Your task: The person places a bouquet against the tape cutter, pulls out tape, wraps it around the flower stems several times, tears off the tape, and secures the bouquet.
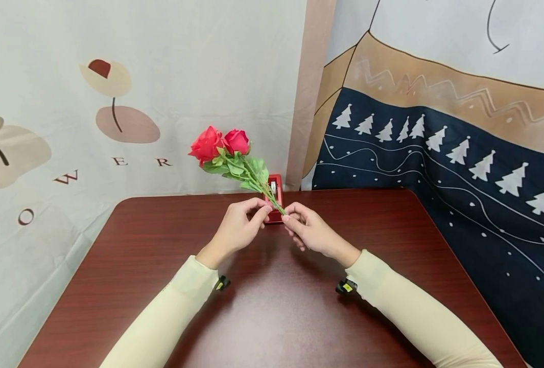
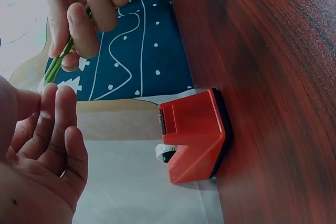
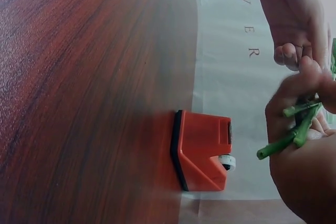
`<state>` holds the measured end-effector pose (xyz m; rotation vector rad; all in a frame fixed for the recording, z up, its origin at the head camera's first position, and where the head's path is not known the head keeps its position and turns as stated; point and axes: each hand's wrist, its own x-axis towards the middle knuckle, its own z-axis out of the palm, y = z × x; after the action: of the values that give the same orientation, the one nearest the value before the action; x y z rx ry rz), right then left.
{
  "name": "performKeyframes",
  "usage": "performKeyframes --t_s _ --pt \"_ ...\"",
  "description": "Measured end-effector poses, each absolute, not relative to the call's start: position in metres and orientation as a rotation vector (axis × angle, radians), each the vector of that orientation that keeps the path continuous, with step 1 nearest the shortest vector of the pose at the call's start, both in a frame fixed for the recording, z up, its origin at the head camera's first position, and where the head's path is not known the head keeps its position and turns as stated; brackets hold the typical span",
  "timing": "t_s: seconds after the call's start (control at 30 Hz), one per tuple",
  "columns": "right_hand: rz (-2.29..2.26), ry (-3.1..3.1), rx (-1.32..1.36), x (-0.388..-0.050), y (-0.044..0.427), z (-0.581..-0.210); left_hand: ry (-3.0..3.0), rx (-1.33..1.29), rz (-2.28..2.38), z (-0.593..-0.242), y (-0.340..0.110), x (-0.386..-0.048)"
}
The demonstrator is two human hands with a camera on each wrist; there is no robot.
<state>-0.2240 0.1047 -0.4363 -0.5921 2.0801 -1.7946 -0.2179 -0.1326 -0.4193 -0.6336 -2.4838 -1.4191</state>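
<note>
Two artificial roses, a larger red rose [image 1: 206,144] and a darker red rose [image 1: 236,141], lean up to the left above the table. Their green leaves [image 1: 237,166] spread below the blooms. My left hand [image 1: 239,225] pinches the stems between thumb and fingertips. Close beside it, my right hand [image 1: 315,232] grips the lower part of the same stems [image 2: 58,66]. Cut stem ends [image 3: 286,142] stick out past the right hand in the right wrist view. Behind the hands stands a red tape dispenser [image 2: 197,129], partly hidden in the head view, with a small white tape roll [image 3: 227,161].
The dark red wooden table [image 1: 272,306] stretches in front of me, its far edge just beyond the dispenser. A pale curtain [image 1: 207,61] hangs behind, and a navy cloth with white trees [image 1: 391,168] hangs along the right. Each wrist carries a small black device [image 1: 347,286].
</note>
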Motion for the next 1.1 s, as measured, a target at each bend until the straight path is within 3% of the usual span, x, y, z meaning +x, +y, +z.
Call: performKeyframes --t_s 1.1 --pt "-1.776 2.277 -0.662 -0.2235 0.1024 -0.4416 -2.482 -0.611 -1.422 -0.4206 -0.1274 -0.2203"
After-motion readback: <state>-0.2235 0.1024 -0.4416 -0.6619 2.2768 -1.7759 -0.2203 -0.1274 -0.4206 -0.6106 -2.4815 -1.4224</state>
